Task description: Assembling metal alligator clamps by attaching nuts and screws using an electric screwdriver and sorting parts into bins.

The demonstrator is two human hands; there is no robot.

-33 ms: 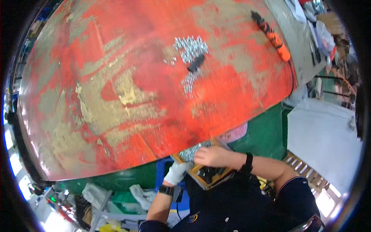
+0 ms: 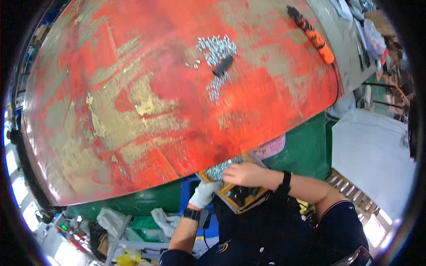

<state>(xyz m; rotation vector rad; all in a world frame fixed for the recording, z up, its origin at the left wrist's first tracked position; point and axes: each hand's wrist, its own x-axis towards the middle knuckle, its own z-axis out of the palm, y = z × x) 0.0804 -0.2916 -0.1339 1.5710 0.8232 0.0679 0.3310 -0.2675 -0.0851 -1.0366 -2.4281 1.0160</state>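
Observation:
A wooden box (image 2: 227, 191) with two compartments sits against my body, just below the table's near edge. Small silver screws (image 2: 217, 170) fill its far compartment; dark pieces (image 2: 243, 193) lie in the near one. My left hand (image 2: 204, 194), in a white glove, is closed on the box's left side. Bare, my right hand (image 2: 242, 174) is over the screws and the divider with its fingers drawn together; whatever is between the fingertips is hidden.
On the worn red table (image 2: 133, 146) lie a pile of silver screws (image 2: 218, 49), a short black cylindrical piece (image 2: 222, 66) and an orange electric screwdriver (image 2: 317, 42) with a cable. A pink tray (image 2: 270, 147) shows under the table's edge. Off to the right is a white panel (image 2: 370, 142).
The view has shifted slightly, so the table's things appear a little higher. Both hands stay at the box, the right one still over the screws.

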